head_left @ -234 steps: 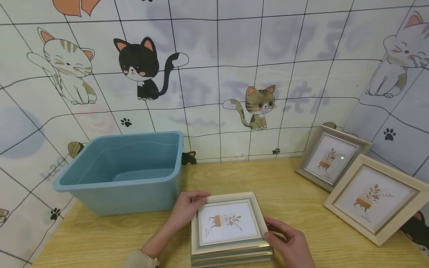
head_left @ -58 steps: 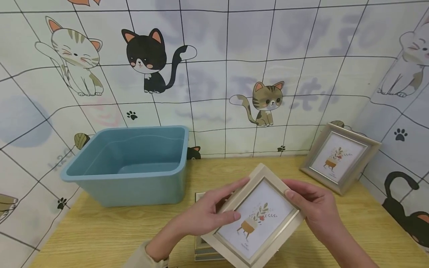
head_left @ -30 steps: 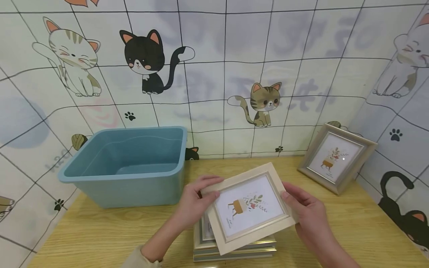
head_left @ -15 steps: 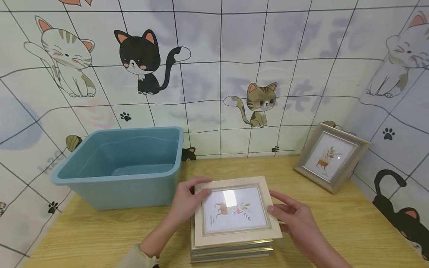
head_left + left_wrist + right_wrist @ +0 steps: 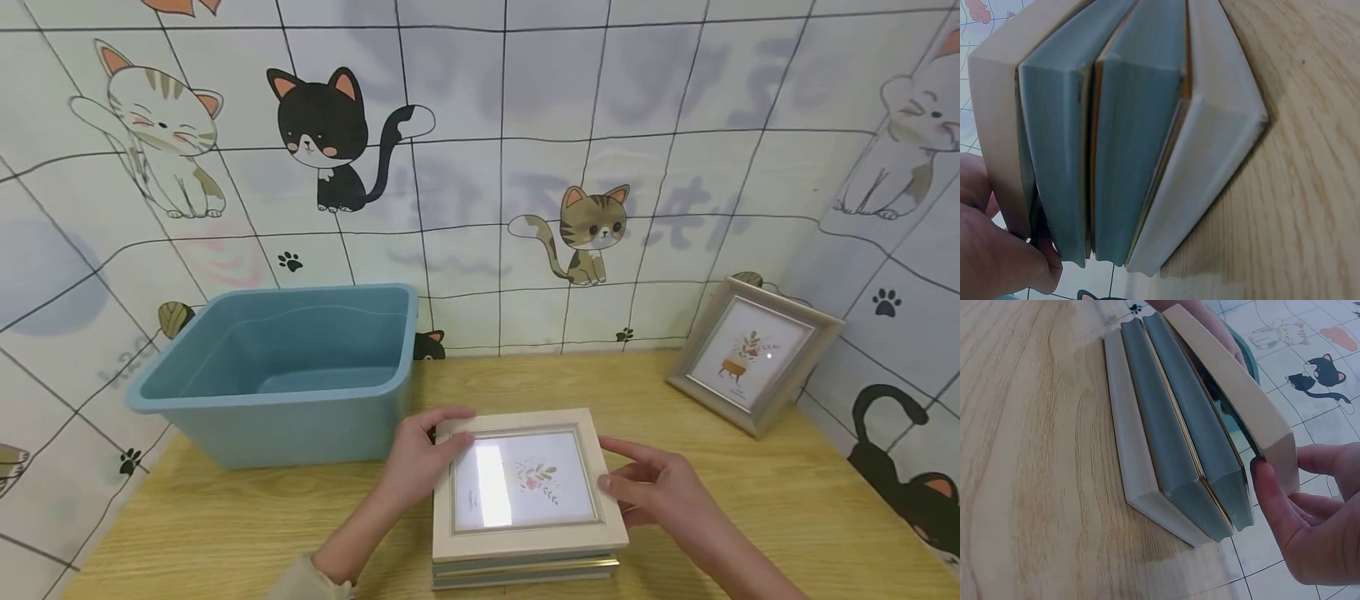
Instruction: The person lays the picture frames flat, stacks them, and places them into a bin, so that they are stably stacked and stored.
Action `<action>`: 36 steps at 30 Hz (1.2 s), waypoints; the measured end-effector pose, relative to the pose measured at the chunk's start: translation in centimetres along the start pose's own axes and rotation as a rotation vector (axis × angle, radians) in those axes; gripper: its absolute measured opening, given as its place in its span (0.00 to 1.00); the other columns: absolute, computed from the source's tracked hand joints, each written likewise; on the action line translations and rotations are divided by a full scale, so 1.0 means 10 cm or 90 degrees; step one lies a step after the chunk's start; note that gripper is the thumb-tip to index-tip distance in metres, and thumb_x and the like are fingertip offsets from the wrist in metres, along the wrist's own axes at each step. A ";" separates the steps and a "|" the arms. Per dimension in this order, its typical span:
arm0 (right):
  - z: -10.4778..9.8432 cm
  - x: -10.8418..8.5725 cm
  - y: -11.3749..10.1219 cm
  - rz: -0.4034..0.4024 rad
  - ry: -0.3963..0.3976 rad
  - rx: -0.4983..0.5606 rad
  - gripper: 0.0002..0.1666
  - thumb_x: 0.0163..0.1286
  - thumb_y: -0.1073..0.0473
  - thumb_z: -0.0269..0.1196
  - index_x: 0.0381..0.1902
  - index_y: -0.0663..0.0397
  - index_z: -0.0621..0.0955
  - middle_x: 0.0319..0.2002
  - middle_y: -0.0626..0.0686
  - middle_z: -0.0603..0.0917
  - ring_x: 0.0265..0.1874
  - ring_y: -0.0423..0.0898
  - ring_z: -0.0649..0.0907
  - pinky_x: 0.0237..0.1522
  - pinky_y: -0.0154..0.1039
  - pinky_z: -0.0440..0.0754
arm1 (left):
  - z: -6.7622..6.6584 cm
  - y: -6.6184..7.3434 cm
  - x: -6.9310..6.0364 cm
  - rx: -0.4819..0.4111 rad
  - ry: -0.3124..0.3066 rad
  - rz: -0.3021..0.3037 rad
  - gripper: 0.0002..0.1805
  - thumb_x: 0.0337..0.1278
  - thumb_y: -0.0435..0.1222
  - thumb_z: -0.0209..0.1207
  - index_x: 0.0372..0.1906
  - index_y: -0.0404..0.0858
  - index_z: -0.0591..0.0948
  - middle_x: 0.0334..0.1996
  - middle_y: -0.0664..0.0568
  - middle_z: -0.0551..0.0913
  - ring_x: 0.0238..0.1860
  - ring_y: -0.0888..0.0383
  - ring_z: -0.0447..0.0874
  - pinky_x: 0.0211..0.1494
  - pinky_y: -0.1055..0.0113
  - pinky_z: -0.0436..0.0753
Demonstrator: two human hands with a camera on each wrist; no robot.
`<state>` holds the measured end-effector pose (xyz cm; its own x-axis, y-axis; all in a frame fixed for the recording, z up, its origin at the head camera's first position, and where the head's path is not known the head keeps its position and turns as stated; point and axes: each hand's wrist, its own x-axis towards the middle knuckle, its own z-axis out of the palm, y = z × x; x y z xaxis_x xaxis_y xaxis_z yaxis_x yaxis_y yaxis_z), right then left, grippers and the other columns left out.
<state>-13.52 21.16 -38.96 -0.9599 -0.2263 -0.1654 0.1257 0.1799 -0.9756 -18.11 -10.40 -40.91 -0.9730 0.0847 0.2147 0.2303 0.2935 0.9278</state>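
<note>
A cream picture frame (image 5: 538, 483) with a plant print lies face up, sideways, over a stack of frames (image 5: 525, 572) at the table's front. My left hand (image 5: 416, 462) grips its far left corner, thumb on top. At its right edge, my right hand (image 5: 663, 492) pinches the border between thumb and fingers. In the right wrist view, a wedge-shaped gap separates the cream frame (image 5: 1235, 375) from the blue-grey sided frame (image 5: 1194, 403) below. The lowest frame (image 5: 1204, 150) has white sides and rests on the table.
A blue-teal plastic tub (image 5: 273, 429) stands at the back left, nothing visible inside. One taupe picture frame (image 5: 755, 354) leans upright at the back right. Wall covering printed with cats surrounds the wooden table (image 5: 247, 533).
The cream frame leaned at the right 7.8 seconds ago. Both hands have since held it tilted above the stack, turned it sideways and lowered it there.
</note>
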 end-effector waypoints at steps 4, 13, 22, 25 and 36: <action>0.01 0.02 0.01 0.010 0.008 -0.032 0.44 0.69 0.62 0.70 0.75 0.71 0.64 0.39 0.60 0.85 0.33 0.56 0.88 0.35 0.49 0.88 | 0.01 -0.04 0.00 0.017 -0.006 0.007 0.14 0.61 0.30 0.68 0.51 0.39 0.89 0.55 0.52 0.86 0.65 0.48 0.76 0.67 0.45 0.71; -0.01 0.05 0.05 -0.017 -0.026 -0.096 0.41 0.71 0.62 0.67 0.74 0.74 0.63 0.36 0.57 0.83 0.27 0.54 0.85 0.30 0.47 0.87 | 0.02 -0.07 0.02 0.040 -0.006 0.015 0.14 0.60 0.28 0.67 0.51 0.38 0.88 0.55 0.50 0.86 0.63 0.48 0.78 0.66 0.45 0.72; -0.01 0.07 0.09 -0.050 -0.036 -0.095 0.39 0.71 0.65 0.66 0.73 0.76 0.64 0.41 0.58 0.81 0.31 0.49 0.85 0.32 0.45 0.87 | 0.01 -0.07 0.05 0.042 -0.005 -0.005 0.13 0.60 0.28 0.68 0.50 0.38 0.89 0.54 0.49 0.86 0.60 0.49 0.79 0.65 0.47 0.73; -0.01 0.07 0.11 -0.056 -0.038 -0.094 0.38 0.72 0.66 0.65 0.73 0.76 0.64 0.41 0.58 0.80 0.31 0.48 0.84 0.32 0.44 0.87 | 0.01 -0.08 0.05 0.046 -0.003 -0.008 0.13 0.59 0.28 0.68 0.49 0.38 0.89 0.53 0.49 0.86 0.59 0.49 0.79 0.64 0.48 0.74; 0.03 0.05 0.13 -0.069 -0.018 -0.095 0.38 0.71 0.64 0.67 0.73 0.73 0.66 0.43 0.59 0.78 0.29 0.46 0.83 0.32 0.43 0.86 | 0.00 -0.14 0.07 0.037 -0.010 -0.018 0.12 0.59 0.29 0.68 0.48 0.40 0.90 0.53 0.48 0.86 0.61 0.48 0.79 0.66 0.45 0.72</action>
<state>-13.76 21.03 -40.32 -0.9580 -0.2787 -0.0672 -0.0181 0.2928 -0.9560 -19.07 -10.75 -42.10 -0.9788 0.0906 0.1839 0.2042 0.3510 0.9138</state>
